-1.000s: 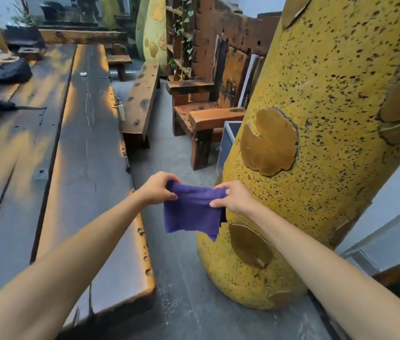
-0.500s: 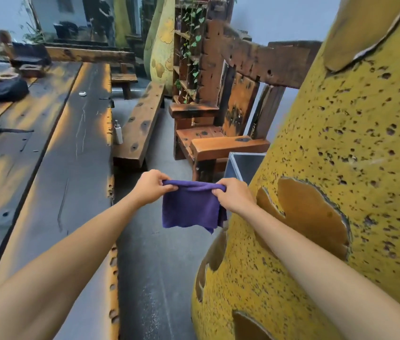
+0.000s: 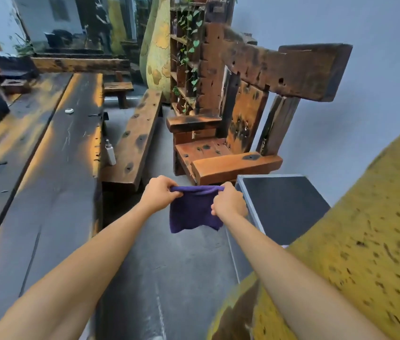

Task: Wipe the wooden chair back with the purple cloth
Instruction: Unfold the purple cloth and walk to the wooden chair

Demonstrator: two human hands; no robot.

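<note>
The purple cloth (image 3: 192,212) hangs in front of me, stretched by its top edge between my left hand (image 3: 160,193) and my right hand (image 3: 228,203). Both hands pinch an upper corner. Beyond them stands the heavy wooden chair (image 3: 218,153), with its orange seat and near armrest just past the cloth. The chair back (image 3: 282,69) is a thick dark plank across the top, up and to the right of my hands, with an orange slat below it. Neither the cloth nor my hands touch the chair.
A long dark wooden table (image 3: 46,168) runs along the left, with a bench (image 3: 135,141) and a small white bottle (image 3: 110,153) beside it. A dark grey box (image 3: 282,207) sits right of my hands. A big yellow spotted form (image 3: 353,266) fills the lower right. Shelves with plants (image 3: 184,57) stand behind the chair.
The view has swung up and forward toward the chair, which now looms larger. The yellow form has slid to the lower right. My hands keep the cloth stretched between them.
</note>
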